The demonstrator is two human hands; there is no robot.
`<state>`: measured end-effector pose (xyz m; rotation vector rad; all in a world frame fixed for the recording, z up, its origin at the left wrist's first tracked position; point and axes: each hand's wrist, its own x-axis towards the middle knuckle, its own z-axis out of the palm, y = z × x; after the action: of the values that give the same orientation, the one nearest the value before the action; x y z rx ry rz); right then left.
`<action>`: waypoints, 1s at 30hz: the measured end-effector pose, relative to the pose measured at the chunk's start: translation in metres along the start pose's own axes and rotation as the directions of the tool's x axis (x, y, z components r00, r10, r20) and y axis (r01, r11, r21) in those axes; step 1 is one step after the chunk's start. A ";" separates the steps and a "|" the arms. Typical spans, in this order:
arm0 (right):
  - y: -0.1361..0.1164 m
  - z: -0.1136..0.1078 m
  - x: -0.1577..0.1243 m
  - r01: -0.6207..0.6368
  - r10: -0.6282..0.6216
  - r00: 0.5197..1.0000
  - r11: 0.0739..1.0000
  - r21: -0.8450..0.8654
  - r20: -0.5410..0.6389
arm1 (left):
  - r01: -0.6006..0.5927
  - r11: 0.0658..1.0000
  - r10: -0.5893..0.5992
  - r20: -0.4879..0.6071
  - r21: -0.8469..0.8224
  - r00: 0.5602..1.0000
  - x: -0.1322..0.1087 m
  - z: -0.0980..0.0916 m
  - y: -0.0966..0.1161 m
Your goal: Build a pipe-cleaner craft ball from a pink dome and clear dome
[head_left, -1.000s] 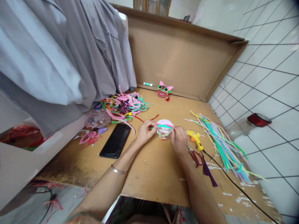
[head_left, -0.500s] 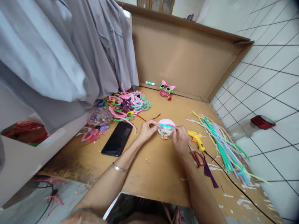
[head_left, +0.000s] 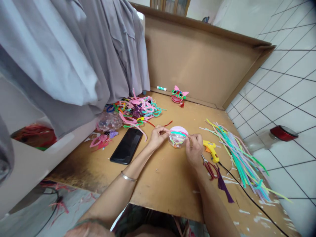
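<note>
A small clear ball [head_left: 177,137] with a pink top and a green pipe cleaner round it sits on the brown board [head_left: 168,177] between my hands. My left hand [head_left: 157,137] pinches its left side with closed fingers. On the ball's right side my right hand [head_left: 194,149] is closed as well, pinching the pipe cleaner there. A silver bangle circles my left wrist.
A yellow glue gun [head_left: 210,149] with black cord and red scissors [head_left: 209,168] lie right of my right hand. Straight pipe cleaners [head_left: 237,154] fan out at right, tangled ones [head_left: 137,110] at back left. A black phone [head_left: 127,144], a finished pink-eared ball [head_left: 179,95], grey cloth [head_left: 74,56].
My hands stay on the ball with only slight finger shifts. The view has drifted a little, so everything sits slightly further right.
</note>
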<state>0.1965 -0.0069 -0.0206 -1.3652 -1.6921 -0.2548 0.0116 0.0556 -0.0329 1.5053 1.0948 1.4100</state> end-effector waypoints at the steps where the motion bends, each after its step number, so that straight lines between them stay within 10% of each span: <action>1: 0.000 0.000 0.000 -0.007 0.007 1.000 1.000 0.000 0.002 | -0.005 1.000 0.005 0.009 0.012 1.000 0.000 0.000 -0.001; 30: 0.001 0.002 -0.003 -0.018 0.018 1.000 1.000 -0.010 -0.015 | -0.075 0.997 0.075 0.034 0.004 0.997 -0.008 0.007 -0.001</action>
<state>0.1966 -0.0069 -0.0240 -1.3824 -1.6680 -0.2630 0.0182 0.0479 -0.0370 1.5830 1.0314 1.4286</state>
